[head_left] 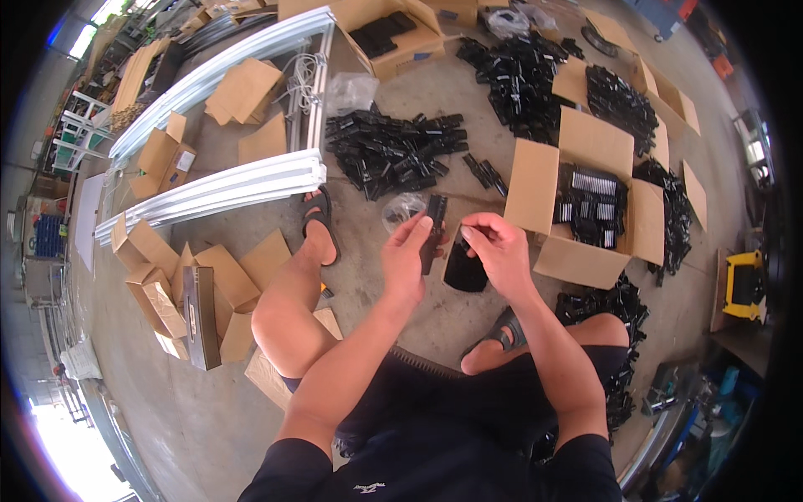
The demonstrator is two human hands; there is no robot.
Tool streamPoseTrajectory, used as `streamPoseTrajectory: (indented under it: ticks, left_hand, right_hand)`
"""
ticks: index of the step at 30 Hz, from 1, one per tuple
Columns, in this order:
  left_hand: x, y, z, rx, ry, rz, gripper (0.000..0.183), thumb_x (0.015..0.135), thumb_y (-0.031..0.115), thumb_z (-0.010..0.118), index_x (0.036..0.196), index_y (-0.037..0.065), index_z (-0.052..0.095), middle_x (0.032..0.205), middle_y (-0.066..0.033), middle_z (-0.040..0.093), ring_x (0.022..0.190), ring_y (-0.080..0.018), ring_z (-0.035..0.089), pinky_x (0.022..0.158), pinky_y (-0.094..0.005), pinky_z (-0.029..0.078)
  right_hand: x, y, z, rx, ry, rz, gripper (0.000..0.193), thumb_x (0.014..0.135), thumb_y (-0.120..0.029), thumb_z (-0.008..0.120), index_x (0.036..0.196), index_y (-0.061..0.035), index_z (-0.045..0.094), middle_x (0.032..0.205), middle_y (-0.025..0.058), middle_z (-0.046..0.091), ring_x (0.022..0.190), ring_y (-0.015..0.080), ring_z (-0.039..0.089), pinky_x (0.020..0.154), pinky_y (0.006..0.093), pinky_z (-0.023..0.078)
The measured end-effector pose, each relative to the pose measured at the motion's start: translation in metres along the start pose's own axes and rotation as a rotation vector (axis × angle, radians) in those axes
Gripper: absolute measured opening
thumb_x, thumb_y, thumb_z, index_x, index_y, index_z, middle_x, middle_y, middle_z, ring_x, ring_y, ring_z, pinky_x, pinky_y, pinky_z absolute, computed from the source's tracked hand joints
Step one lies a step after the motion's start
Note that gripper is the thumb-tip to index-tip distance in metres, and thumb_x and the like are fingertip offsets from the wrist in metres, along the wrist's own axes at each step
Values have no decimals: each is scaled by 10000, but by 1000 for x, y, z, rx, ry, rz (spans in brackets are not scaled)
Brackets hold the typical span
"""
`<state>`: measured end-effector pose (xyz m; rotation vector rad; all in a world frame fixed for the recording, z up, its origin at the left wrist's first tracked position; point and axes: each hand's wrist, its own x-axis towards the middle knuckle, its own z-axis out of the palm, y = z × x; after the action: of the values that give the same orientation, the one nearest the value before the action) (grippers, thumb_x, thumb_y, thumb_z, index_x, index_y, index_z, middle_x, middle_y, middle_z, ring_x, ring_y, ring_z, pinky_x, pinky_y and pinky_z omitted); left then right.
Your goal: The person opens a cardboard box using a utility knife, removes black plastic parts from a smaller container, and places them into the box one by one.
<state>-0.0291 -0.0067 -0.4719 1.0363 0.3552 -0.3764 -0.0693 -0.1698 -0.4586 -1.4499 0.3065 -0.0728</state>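
Note:
My left hand [405, 258] grips a flat black bar-shaped part [434, 233], held upright with the thumb across its face. To its right, my right hand [499, 251] is raised with thumb and fingertips pinched together; whatever they hold is too small to make out. Just below the right hand stands a small open box [465, 269] filled with something black and fine. A clear plastic bag [403, 212] lies on the floor beyond my left hand.
A large open carton [577, 259] of black parts stands at the right. Heaps of similar black parts [393, 151] cover the floor ahead and to the right. White metal rails [217, 188] form a frame at the left. Several opened cartons [219, 289] lie near my left leg.

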Motion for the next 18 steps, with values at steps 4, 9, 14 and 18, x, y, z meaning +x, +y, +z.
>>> streamPoseTrajectory:
  ticks: [4, 9, 14, 18]
  left_hand:
    - [-1, 0, 2, -4, -15, -15, 366, 990, 211, 696, 1291, 10, 641, 1085, -115, 746, 834, -213, 738, 686, -311, 571]
    - [0, -5, 6, -4, -12, -33, 343, 996, 224, 689, 1277, 29, 658, 1070, -105, 746, 838, -202, 729, 684, -306, 565]
    - [-3, -5, 12, -25, -20, -45, 324, 998, 241, 688, 1254, 44, 672, 1063, -89, 747, 867, -198, 723, 694, -304, 559]
    - [-3, -1, 22, -39, 3, -35, 315, 993, 234, 697, 1240, 41, 675, 1046, -82, 745, 855, -192, 718, 700, -308, 554]
  right_hand:
    - [7, 16, 2, -59, 40, -87, 137, 970, -60, 673, 1087, -6, 721, 831, -23, 626, 690, 38, 546, 602, 224, 445]
    - [9, 2, 9, 82, 57, 18, 149, 992, -52, 630, 1124, -5, 679, 831, -36, 620, 683, 26, 513, 598, 205, 419]
    - [12, 9, 11, 200, 11, 42, 149, 990, -30, 629, 1130, 5, 667, 919, 15, 694, 784, 67, 657, 658, 225, 521]
    - [16, 18, 15, 277, 25, 3, 154, 977, -2, 638, 1126, 23, 671, 929, 47, 715, 781, 98, 690, 695, 247, 581]
